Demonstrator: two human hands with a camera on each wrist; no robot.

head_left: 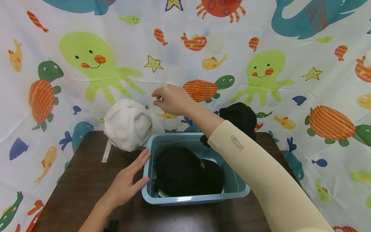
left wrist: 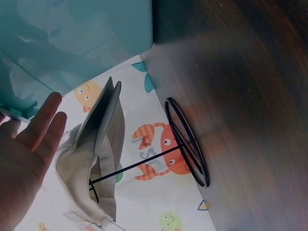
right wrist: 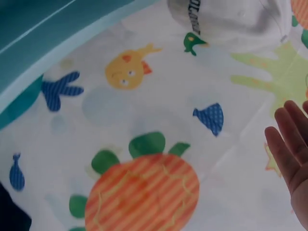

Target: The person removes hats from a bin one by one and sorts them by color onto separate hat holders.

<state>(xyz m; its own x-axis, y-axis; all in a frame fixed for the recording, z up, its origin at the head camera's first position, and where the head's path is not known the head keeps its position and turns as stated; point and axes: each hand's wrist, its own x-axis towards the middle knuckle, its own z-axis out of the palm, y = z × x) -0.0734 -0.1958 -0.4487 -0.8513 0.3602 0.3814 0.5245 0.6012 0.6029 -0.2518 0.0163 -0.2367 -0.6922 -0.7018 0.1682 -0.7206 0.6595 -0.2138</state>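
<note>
Cap of black fabric (head_left: 179, 170) lies in a light-blue rectangular plastic bin (head_left: 197, 199), whose left rim the left hand (head_left: 123, 187) touches with fairly straight fingers, gripping nothing. The right hand (head_left: 173, 100) hovers near a white fabric cap (head_left: 126, 124), its fingers loosely bent; the right wrist view confirms them empty, while the left wrist view clearly shows a thin black wire stand (left wrist: 137, 163) beneath that white cap.
</note>
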